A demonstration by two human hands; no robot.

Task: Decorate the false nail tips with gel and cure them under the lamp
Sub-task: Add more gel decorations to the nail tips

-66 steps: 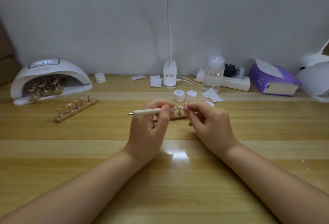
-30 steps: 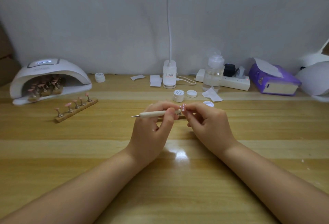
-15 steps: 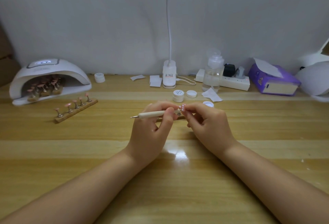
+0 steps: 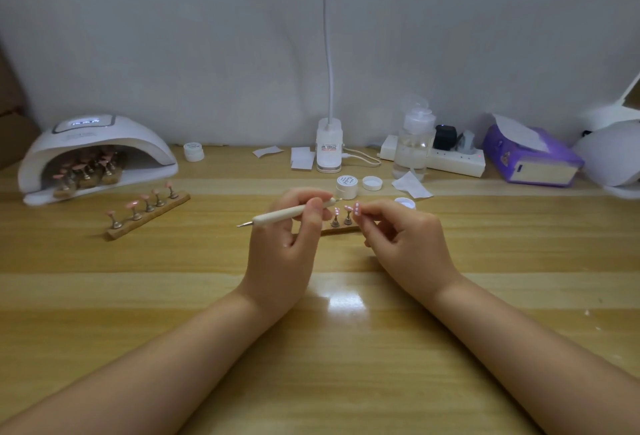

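Dotting gel onto a nail tip [image 4: 357,209] is the step I judge myself to be in. My left hand [image 4: 287,244] grips the dotting pen [image 4: 287,213] between thumb and fingers, its working end up near the tip but a little apart from it. My right hand [image 4: 405,244] pinches that tip, which is pink with white dots, above the wooden holder strip [image 4: 341,229] on the table [image 4: 329,348]. Two more tips stand on the strip beside it. Behind my hands sit a gel jar [image 4: 347,186], its lid [image 4: 372,183] and a small open pot [image 4: 405,203]. A second strip of tips [image 4: 147,211] lies well apart to my left, near the curing lamp [image 4: 97,154], where others already sit. Next I probably need to bring the pen's point lightly and steadily onto the tip, since a slip could smear the dots.
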